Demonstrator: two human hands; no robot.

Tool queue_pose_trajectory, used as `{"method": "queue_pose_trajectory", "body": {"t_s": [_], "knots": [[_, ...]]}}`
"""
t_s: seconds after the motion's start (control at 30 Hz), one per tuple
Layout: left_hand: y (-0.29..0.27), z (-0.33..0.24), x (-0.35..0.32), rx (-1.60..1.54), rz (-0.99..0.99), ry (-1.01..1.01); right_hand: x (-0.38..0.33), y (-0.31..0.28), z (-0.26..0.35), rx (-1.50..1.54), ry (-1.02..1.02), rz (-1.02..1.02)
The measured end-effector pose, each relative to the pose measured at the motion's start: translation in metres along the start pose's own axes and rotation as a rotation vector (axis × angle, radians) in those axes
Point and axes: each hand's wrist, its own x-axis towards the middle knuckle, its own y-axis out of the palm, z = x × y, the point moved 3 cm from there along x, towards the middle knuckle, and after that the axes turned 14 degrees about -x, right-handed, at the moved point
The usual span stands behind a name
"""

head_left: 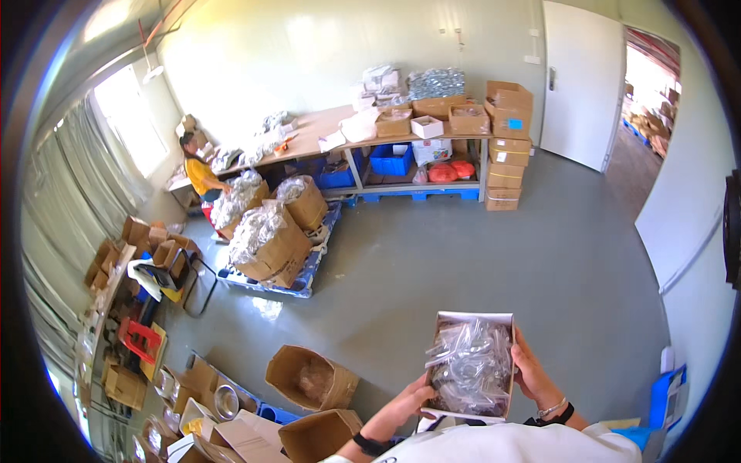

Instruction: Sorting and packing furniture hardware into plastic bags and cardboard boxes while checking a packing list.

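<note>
left hand (411, 400): grip curled on white-rimmed cardboard box (475, 315), lower-left corner | right hand (528, 366): grip curled on box's right side | box: before person's torso (502, 446), full of clear plastic bags (471, 366) | brown carton (343, 388): nearby left

No readable text or numbers in the workroom.
A blue square label (515, 124) sits on a brown stacked carton (500, 116); dark print marks a large carton (270, 258) on the pallet (323, 248), too small to make out.
</note>
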Motion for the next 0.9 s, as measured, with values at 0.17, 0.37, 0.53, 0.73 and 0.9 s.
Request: {"method": "queue_pose_trajectory", "body": {"t_s": [0.17, 0.37, 0.53, 0.73, 0.9], "knots": [[-0.073, -0.166, 0.129, -0.001, 0.052, -0.029, 0.193, -0.012, 0.079, 0.061, -0.052, -0.016], [-0.181, -0.327, 0.287, 0.05, -0.044, -0.036, 0.457, -0.023, 0.114, 0.11, -0.099, 0.026], [-0.296, -0.448, 0.393, -0.092, -0.327, 0.069, 0.702, 0.007, 0.178, 0.115, 0.005, 0.292], [-0.434, -0.604, 0.493, -0.219, -0.43, 0.09, 0.955, 0.055, 0.242, 0.094, 0.069, 0.401], [-0.558, -0.722, 0.612, -0.212, -0.428, 0.218, 1.155, 0.08, 0.282, 0.089, 0.048, 0.411]]}}
